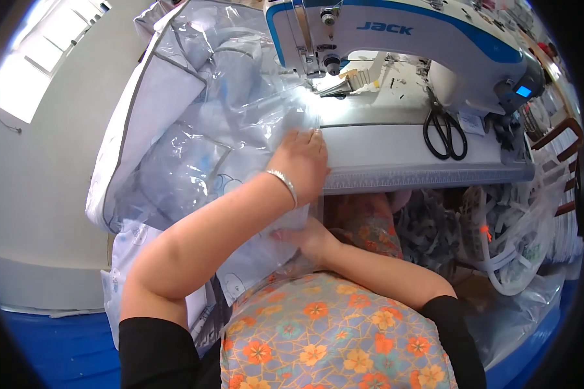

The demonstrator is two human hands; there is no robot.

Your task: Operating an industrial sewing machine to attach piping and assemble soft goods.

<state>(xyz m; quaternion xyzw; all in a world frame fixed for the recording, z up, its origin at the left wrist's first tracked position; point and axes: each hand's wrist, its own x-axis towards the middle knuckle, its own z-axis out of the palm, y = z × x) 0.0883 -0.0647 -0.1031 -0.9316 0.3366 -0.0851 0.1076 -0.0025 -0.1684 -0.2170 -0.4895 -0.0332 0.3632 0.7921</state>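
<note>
A crumpled clear plastic sheet, joined with pale fabric edged in grey binding, spreads left of the sewing machine and under its needle area. My left hand, with a silver bracelet on its wrist, lies palm down on the sheet's right edge, just in front of the lit needle area. Its fingers point toward the needle. Below it, nearer my lap, my right hand is closed on the sheet's hanging edge. Plastic and fabric partly cover its fingers.
Black-handled scissors lie on the machine bed, with thread scraps behind them. A ruler strip runs along the table's front edge. Below right are grey fabric strips and a white plastic basket. A wall rises at left.
</note>
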